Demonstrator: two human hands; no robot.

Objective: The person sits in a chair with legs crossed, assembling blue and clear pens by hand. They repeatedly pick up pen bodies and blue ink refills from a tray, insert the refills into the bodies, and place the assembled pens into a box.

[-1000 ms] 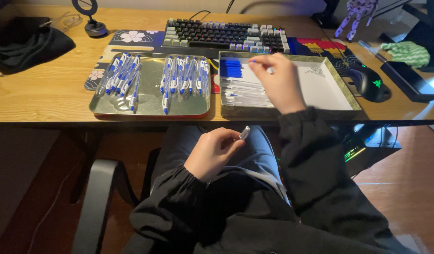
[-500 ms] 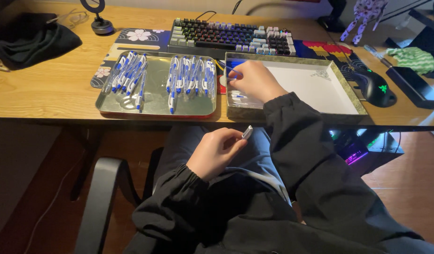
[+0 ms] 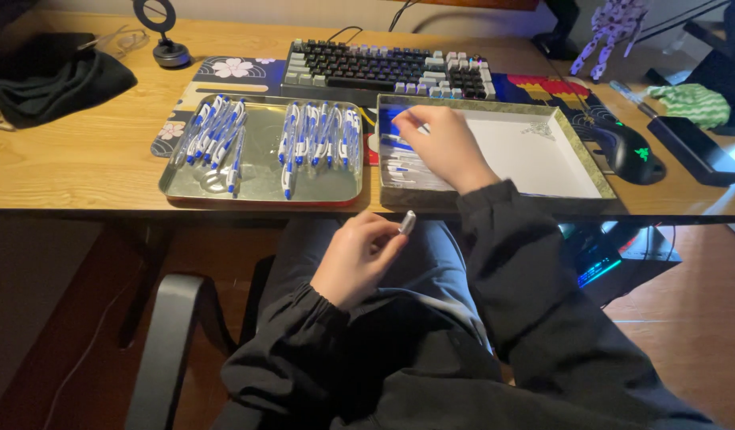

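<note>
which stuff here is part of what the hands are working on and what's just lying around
In use: left hand pinching small white pen part; right hand in shallow cardboard box of pen pieces; silver metal tray of blue-and-white pens.

Lying about: backlit keyboard; black computer mouse; black cloth.

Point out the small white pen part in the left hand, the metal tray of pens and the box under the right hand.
small white pen part (image 3: 408, 222), head view, its free end.
metal tray (image 3: 260, 179), head view, bare floor.
box (image 3: 542, 155), head view, white bare floor.
</note>
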